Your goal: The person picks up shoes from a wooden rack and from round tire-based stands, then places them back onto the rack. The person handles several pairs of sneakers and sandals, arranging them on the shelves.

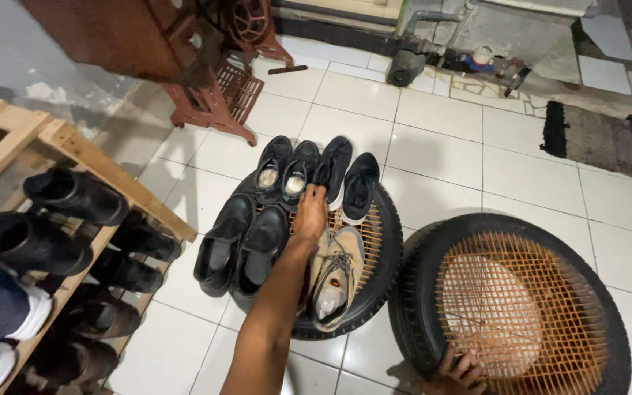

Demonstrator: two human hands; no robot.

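My left hand (311, 211) reaches forward over a black tyre (388, 249) with an orange woven net, which carries several shoes. Its fingertips rest at the heel of a black sneaker (333, 167); I cannot see whether they grip it. Beside that sneaker lie its pair (360, 186) and two black shoes with pale insoles (284, 172). Two black leather shoes (241, 241) and beige lace-up shoes (336, 274) lie nearer me, partly under my forearm. My right hand (456, 371) grips the near rim of a second tyre (608, 322), whose orange net holds nothing.
A wooden shoe rack (93, 157) with black boots and blue-white sneakers stands at the left. A red-brown iron sewing-machine stand (217, 91) is at the back. Pipes (440, 55) run along the far wall, and a dark mat (597, 139) lies at the right on white floor tiles.
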